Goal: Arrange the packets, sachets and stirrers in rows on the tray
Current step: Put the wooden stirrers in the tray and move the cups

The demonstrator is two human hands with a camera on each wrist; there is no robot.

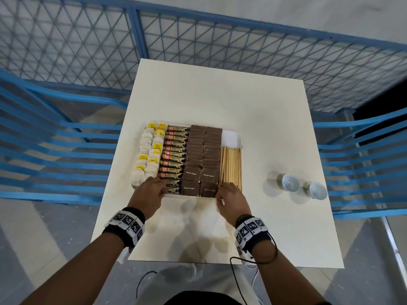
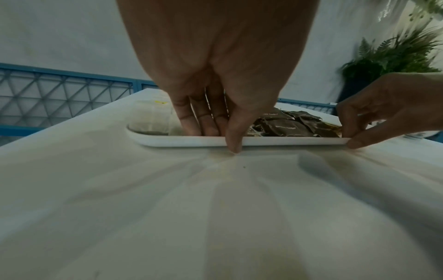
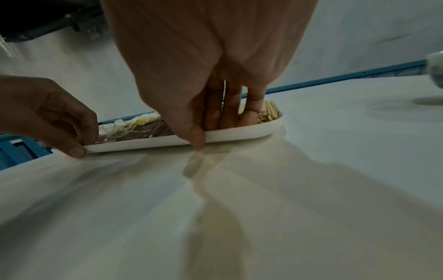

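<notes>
White tray (image 1: 239, 140) on the table (image 1: 220, 102), filled with rows. Left hand (image 1: 150, 192) and right hand (image 1: 231, 198) each pinch its near rim, thumb outside, fingers inside, hiding the nearest granule sachets (image 1: 175, 155) and stirrer (image 1: 231, 166) ends.

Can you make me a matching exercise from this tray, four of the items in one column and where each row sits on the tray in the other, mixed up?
Column one:
1. tea bags
2. coffee granule sticks
3. Brown Sugar sachets
4. wooden stirrers

Column two:
A. far right row of the tray
B. second row from the left
C. far left row, yellow tags showing
D. two brown columns, left of the far right row

Pairs: 1-C, 2-B, 3-D, 4-A
</notes>
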